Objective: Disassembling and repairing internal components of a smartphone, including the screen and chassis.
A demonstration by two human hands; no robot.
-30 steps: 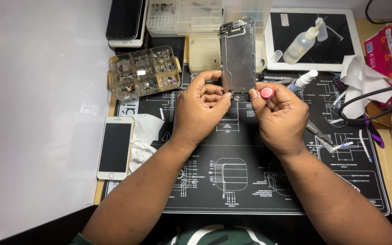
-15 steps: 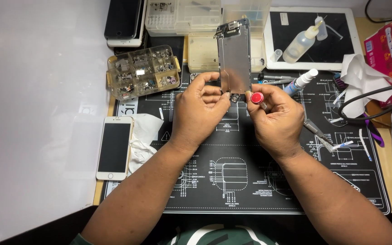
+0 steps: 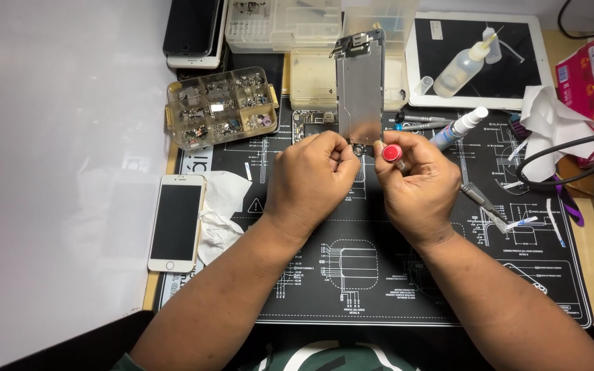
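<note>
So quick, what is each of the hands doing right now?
Left hand: closed, pinching the bottom edge of the upright phone screen panel.
Right hand: closed on a red-capped tool, its tip at the panel's bottom edge.

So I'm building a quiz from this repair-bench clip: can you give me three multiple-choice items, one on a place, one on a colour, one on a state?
1. Where does the white phone lie?
A. on the tablet
B. left of the black mat, screen up
C. inside the parts box

2. What colour is the cap of the tool in the right hand?
A. red
B. green
C. yellow

3. How is the metal-backed screen panel held?
A. flat on the mat
B. folded in half
C. upright, gripped at its lower end

Answers: B, it rests by the black mat; A, the round cap shows red; C, the left hand pinches its bottom edge.
</note>
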